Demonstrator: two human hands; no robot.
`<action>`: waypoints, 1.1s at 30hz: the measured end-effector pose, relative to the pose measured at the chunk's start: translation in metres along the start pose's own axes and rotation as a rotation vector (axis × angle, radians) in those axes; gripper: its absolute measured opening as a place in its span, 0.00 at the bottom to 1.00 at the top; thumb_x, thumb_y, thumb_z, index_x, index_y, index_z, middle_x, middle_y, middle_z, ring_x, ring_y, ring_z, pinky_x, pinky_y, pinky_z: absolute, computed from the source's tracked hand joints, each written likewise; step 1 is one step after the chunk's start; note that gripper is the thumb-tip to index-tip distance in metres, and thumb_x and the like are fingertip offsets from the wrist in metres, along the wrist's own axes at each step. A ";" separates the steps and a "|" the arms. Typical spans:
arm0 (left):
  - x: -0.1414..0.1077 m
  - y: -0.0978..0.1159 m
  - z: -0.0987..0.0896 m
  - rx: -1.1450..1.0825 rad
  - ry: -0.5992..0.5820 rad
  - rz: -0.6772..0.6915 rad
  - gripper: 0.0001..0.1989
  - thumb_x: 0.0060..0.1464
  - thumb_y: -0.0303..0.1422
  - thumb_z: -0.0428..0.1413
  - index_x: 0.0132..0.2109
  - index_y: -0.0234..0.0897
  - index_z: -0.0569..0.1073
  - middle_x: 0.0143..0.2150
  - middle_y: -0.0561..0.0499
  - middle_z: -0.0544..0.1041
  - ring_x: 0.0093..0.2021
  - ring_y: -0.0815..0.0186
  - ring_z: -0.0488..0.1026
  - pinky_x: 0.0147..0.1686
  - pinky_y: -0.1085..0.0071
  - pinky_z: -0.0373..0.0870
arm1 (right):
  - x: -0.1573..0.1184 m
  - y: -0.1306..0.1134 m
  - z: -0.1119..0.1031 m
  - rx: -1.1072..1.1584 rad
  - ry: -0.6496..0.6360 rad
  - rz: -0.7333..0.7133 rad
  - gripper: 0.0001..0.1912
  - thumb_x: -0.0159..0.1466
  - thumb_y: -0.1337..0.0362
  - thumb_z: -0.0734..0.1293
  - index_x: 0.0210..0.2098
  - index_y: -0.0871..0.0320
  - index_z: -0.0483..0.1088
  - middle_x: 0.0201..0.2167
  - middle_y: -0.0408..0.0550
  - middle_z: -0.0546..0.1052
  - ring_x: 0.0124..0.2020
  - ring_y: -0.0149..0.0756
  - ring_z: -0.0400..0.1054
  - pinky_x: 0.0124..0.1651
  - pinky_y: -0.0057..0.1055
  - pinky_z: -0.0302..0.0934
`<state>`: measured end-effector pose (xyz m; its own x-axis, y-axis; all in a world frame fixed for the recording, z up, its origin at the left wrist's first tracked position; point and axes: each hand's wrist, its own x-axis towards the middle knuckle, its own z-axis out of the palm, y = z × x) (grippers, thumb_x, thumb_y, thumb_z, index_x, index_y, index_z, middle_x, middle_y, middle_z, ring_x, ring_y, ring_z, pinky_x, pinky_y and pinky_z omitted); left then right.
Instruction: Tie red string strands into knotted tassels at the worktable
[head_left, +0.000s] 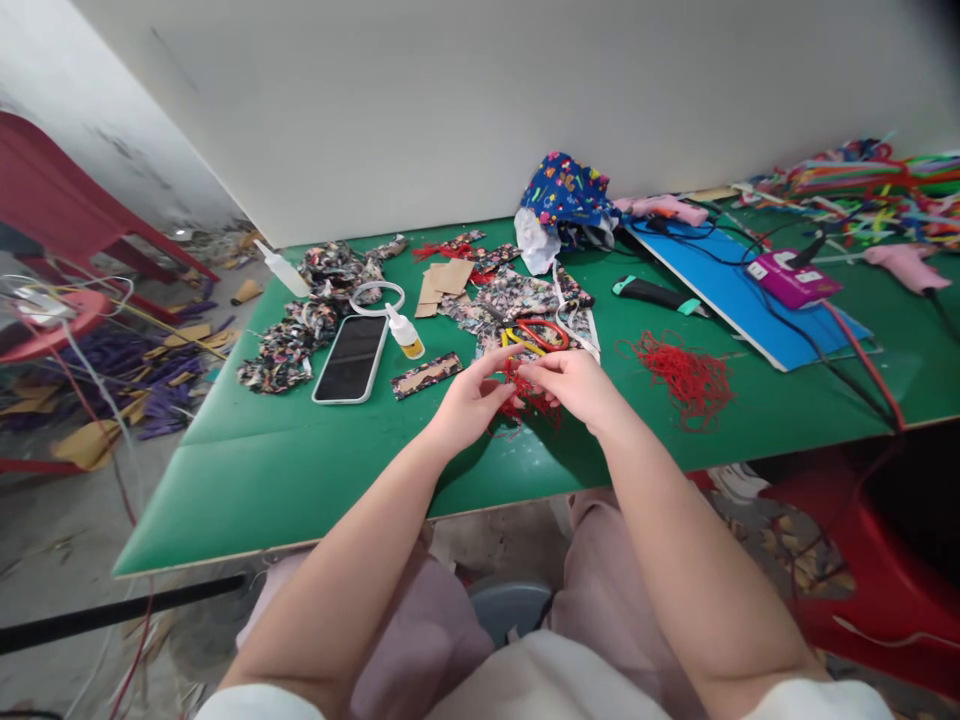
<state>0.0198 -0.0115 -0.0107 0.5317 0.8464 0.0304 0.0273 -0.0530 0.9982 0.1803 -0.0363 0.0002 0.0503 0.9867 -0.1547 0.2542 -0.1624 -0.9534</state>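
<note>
My left hand [474,400] and my right hand [576,386] meet over a small tangle of red string [534,404] near the table's front edge. Thumb and fingers of each hand are pinched together on the red strands; the exact strand each one grips is too fine to make out. Just beyond the fingertips lie scissors with red and yellow handles [545,335], resting on patterned fabric pieces [517,298]. A second heap of red string [686,378] lies to the right of my right hand. Left of my left hand is a flat patterned strip [427,377] with brown card on it.
A small glue bottle [406,333], a phone [351,358], a white ring [378,297] and bunched fabric [285,345] lie leftward. Brown card pieces [442,285] sit behind. To the right are a cutter knife [660,296], a blue board [720,270], a purple box [791,278] and pink glue guns [909,268] with cables.
</note>
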 end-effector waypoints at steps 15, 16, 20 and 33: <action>-0.001 -0.003 0.003 -0.046 -0.068 0.031 0.27 0.50 0.22 0.53 0.58 0.41 0.65 0.55 0.46 0.70 0.34 0.72 0.74 0.37 0.73 0.74 | 0.001 0.005 0.017 0.156 -0.092 0.001 0.12 0.52 0.57 0.68 0.22 0.60 0.70 0.14 0.40 0.68 0.16 0.24 0.58 0.18 0.23 0.50; -0.001 -0.003 0.002 -0.044 -0.068 0.032 0.27 0.50 0.23 0.53 0.58 0.41 0.65 0.55 0.46 0.70 0.33 0.73 0.74 0.37 0.73 0.74 | 0.001 0.005 0.017 0.165 -0.075 -0.005 0.12 0.52 0.57 0.69 0.22 0.60 0.70 0.14 0.39 0.68 0.15 0.24 0.58 0.17 0.24 0.50; -0.001 -0.002 0.001 -0.018 -0.075 0.027 0.27 0.51 0.25 0.54 0.59 0.42 0.64 0.56 0.45 0.68 0.30 0.75 0.74 0.33 0.75 0.73 | 0.000 0.003 0.017 0.211 0.002 -0.026 0.12 0.52 0.57 0.69 0.24 0.60 0.70 0.13 0.37 0.65 0.14 0.22 0.54 0.17 0.24 0.47; -0.001 -0.003 0.002 -0.005 -0.081 -0.057 0.30 0.52 0.24 0.53 0.62 0.40 0.59 0.36 0.50 0.76 0.29 0.71 0.74 0.34 0.72 0.73 | 0.002 -0.003 0.003 0.324 0.238 -0.075 0.11 0.51 0.57 0.70 0.24 0.59 0.68 0.14 0.35 0.63 0.14 0.21 0.52 0.18 0.24 0.46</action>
<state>0.0213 -0.0135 -0.0140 0.5960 0.8024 -0.0301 0.0551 -0.0035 0.9985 0.1769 -0.0337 0.0022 0.2753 0.9599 -0.0532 -0.0496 -0.0411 -0.9979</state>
